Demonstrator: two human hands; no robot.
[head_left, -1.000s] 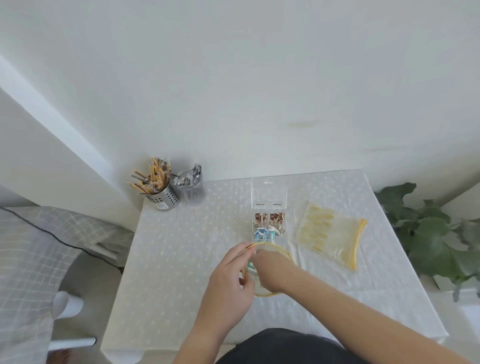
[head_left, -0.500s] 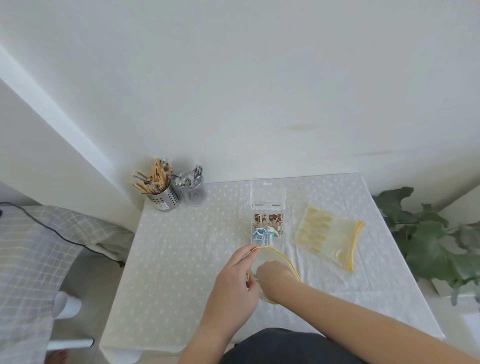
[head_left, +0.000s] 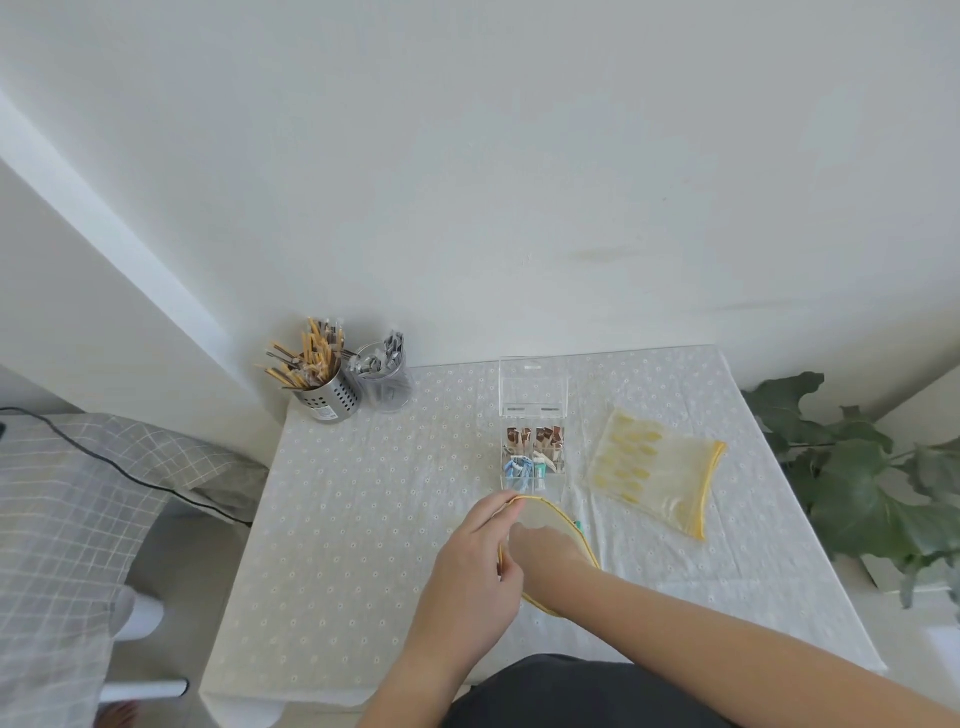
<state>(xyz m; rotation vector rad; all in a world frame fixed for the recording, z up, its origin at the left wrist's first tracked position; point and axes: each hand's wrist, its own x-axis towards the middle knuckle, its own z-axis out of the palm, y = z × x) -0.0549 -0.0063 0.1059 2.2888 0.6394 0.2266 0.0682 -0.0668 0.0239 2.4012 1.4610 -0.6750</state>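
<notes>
Yellow-rimmed pouch (head_left: 543, 514): lies on table (head_left: 363, 519), front middle, just before compartment box (head_left: 533, 457). Mouth pinched at the rim by left hand (head_left: 472, 566), thumb against curled fingers. Right hand (head_left: 545, 551) sunk into the mouth, fingers hidden; cannot tell what it grasps. Right of box: second pouch (head_left: 654, 467), flat. Far left corner: steel holder (head_left: 327, 397), clear cup (head_left: 387, 387) touching. Beyond right edge: plant (head_left: 852, 478).

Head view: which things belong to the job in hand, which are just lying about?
In the job: yellow-rimmed bag, left hand pinching its rim, right hand inside it; likely the compartment box.
Lying about: second bag, metal utensil holder, clear cup, plant.
</notes>
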